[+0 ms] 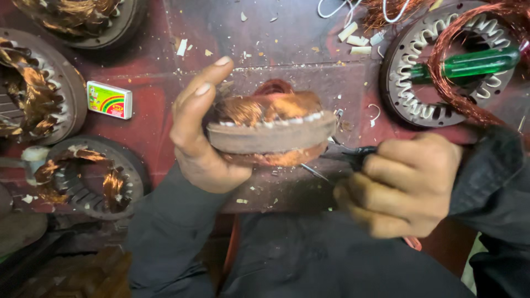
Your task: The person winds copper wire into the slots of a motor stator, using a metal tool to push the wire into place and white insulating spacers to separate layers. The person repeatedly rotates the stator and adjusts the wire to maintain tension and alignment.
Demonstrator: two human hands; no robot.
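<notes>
Red-brown table (149, 110) was littered with insulation scraps, other wound stators (88, 182) and a matchbox (109, 100). Left hand (201, 132) clamped the stator (273, 135) edge-on above the table, fingers curled over its copper winding. Right hand (400, 185) was fisted around a thin dark-handled tool (345, 154), tip at the stator's lower rim. Judged step: working the winding at the core. Next move needs a steady hold and a controlled tip.

A dark red workbench (149, 105) bears wound stators (91, 182), a matchbox (109, 100), and paper scraps (358, 40).
</notes>
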